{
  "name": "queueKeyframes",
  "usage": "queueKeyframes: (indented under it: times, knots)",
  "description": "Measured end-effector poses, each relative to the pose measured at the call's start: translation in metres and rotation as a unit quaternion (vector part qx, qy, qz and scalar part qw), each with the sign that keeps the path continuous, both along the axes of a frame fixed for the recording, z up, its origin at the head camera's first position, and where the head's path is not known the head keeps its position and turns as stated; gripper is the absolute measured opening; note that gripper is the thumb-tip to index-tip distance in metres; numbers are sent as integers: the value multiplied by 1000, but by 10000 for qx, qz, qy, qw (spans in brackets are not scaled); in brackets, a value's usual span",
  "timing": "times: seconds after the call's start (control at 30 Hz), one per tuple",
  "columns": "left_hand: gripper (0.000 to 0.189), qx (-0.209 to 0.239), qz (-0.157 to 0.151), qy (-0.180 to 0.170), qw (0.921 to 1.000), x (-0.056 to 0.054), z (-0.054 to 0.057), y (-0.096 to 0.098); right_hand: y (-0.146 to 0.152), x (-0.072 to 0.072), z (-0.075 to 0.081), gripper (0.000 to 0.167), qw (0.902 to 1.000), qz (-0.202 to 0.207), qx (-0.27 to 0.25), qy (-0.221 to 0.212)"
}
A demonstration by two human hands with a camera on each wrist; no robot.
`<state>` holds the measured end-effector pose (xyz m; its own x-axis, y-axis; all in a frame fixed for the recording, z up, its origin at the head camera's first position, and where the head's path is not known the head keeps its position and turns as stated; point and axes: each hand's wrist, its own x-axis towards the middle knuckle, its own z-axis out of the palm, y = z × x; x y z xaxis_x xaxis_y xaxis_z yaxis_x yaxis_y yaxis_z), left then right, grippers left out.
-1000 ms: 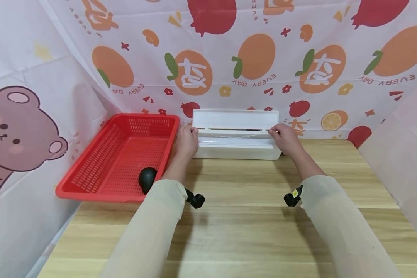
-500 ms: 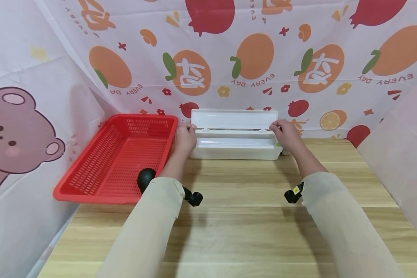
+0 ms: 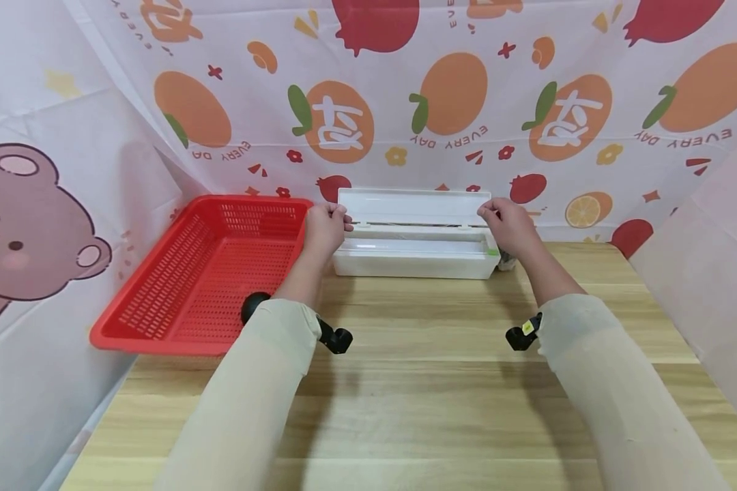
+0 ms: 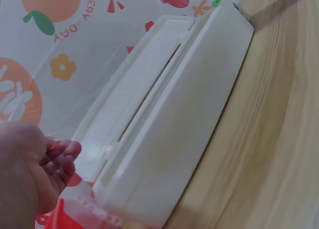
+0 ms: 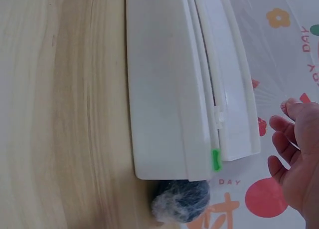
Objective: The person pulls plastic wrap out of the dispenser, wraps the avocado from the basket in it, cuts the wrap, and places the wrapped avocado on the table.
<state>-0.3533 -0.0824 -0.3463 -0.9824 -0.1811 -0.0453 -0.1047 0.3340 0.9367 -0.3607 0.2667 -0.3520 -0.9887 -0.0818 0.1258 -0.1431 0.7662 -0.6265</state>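
A long white cling film dispenser (image 3: pixel 413 264) stands against the back wall, its lid (image 3: pixel 414 206) raised. The roll (image 3: pixel 414 247) shows inside, and a green cutter slider (image 3: pixel 493 251) sits at the right end. My left hand (image 3: pixel 324 232) is up by the box's left end, fingertips curled together. At the right end my right hand (image 3: pixel 511 224) pinches with thumb and forefinger. Between the hands spans clear cling film (image 5: pixel 259 64), faint in the head view but showing as hazy creases in the wrist views. Both hands pinch its edge, above the box.
Left of the dispenser is a red plastic basket (image 3: pixel 160 344) with a dark rounded object (image 3: pixel 254 306) in it, partly behind the left sleeve. A film-wrapped dark lump (image 5: pixel 182 201) lies against the dispenser's right end. Printed cloth (image 3: pixel 442 157) hangs behind the wooden table (image 3: pixel 417 409).
Both hands have risen from the box's inner edge to just above it, the film's edge lifting with them. The green slider has come into sight; the view has shifted slightly.
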Motion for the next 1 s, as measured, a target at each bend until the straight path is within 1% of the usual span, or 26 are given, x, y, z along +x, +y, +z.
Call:
queueKeyframes:
  times: [0.13, 0.23, 0.33, 0.47, 0.57, 0.77, 0.87, 1.0]
  knots:
    - [26, -36, -156, -100, 9998, -1, 8, -3, -2, 0, 6, 37, 10000, 18, -23, -3]
    - [27, -86, -346, -139, 9993, -2, 12, -5, -2, 0, 10, 36, 10000, -14, 41, 14]
    - [30, -165, -576, -135, 9981, -1, 16, -9, -2, 0, 14, 35, 10000, -33, 15, -9]
    - [42, -437, -806, -111, 9957, 2, 17, -14, -2, 2, 18, 35, 9999, -65, -101, -84]
    - [43, -496, -821, -39, 9954, 3, 17, -18, -2, 2, 22, 34, 9998, -82, -137, -133]
    - [26, -313, -697, 132, 9970, 1, 14, -24, -1, 3, 27, 37, 9995, -51, -196, -242]
    - [22, -187, -744, 195, 9969, 0, 16, -27, 0, 4, 30, 39, 9993, -85, -250, -246]
    - [23, -113, -808, 164, 9965, -2, 20, -30, 0, 6, 34, 39, 9986, -220, -406, -270]
